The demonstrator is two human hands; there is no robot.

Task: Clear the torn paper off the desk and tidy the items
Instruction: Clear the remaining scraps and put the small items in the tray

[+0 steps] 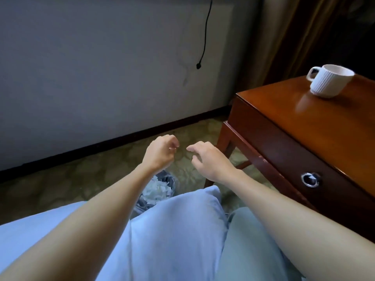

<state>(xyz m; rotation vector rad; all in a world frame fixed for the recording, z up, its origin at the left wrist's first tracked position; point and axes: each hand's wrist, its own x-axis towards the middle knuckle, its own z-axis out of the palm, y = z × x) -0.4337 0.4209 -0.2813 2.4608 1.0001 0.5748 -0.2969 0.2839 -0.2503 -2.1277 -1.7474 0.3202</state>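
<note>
Both hands out in front over the carpet (101, 175), bare forearms reaching from the lower corners. Left hand (160, 153) loosely curled, fingers bent in toward the palm, thumb near the fingertips, holding nothing visible. Right hand (211, 159) palm down, fingers spread a little and drooping, empty as well. Fingertips of the two near each other but apart.

Below the left wrist, a bin (172, 183) on the floor, partly hidden by the arm and by a knee in light blue trousers (172, 230). Inside the bin, a heap of white torn paper (156, 189); possibly a dark liner around it, though the blur makes that hard to confirm.

To the right, a reddish-brown wooden bench (314, 122) with a glossy top, a drawer front facing the camera and a round metal ring pull (310, 179) on it. No scraps visible on the part of the top in view. Near the far edge of the top, a white ribbed mug (328, 82), upright, handle turned left, reflection showing on the wood.

Behind, a pale wall (101, 67) with a dark skirting line along the carpet. A black cable (205, 35) hanging down the wall, its plug end dangling free above the floor. In the upper right corner, a brownish curtain (284, 37) beside the bench.
</note>
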